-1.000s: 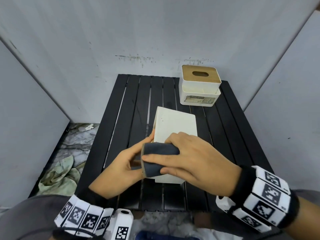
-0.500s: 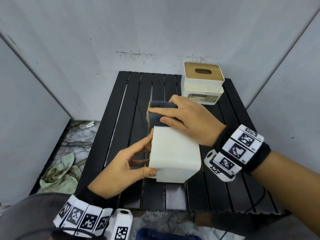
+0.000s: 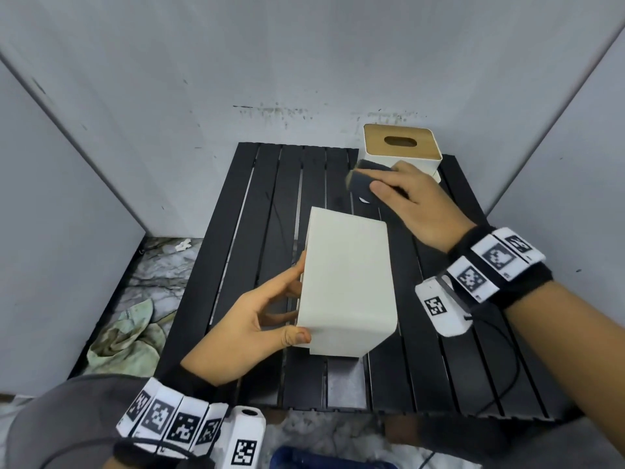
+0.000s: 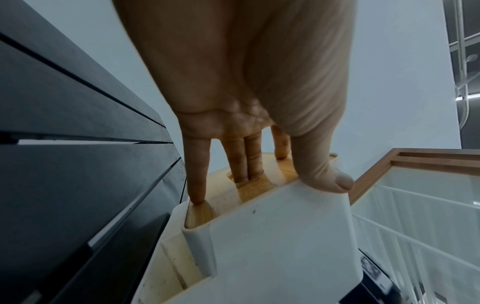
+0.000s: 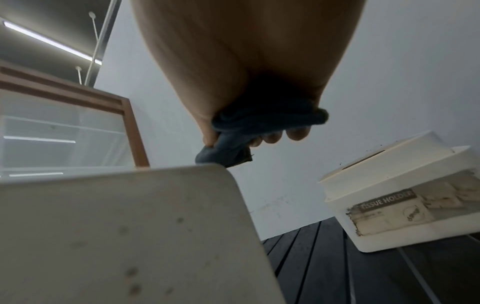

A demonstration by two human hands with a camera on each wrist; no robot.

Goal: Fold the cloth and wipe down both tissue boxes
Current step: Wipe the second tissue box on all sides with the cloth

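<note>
We see the left hand (image 3: 250, 330) grasping the near tissue box (image 3: 348, 286), which lies on its side on the black slatted table (image 3: 270, 204); the thumb presses its white top face and the fingers (image 4: 197, 174) reach onto its wooden lid. The right hand (image 3: 416, 204) clutches the folded dark cloth (image 3: 363, 179) just in front of the far tissue box (image 3: 402, 147), standing upright at the table's back right corner.

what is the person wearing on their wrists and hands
The hands are bare, no gloves. Each wrist carries a black fabric band: left wristband, right wristband. Both are ringed with white blocks printed with black square codes. A white camera housing with its own code hangs from each, and a thin black cable trails from the right one.
</note>
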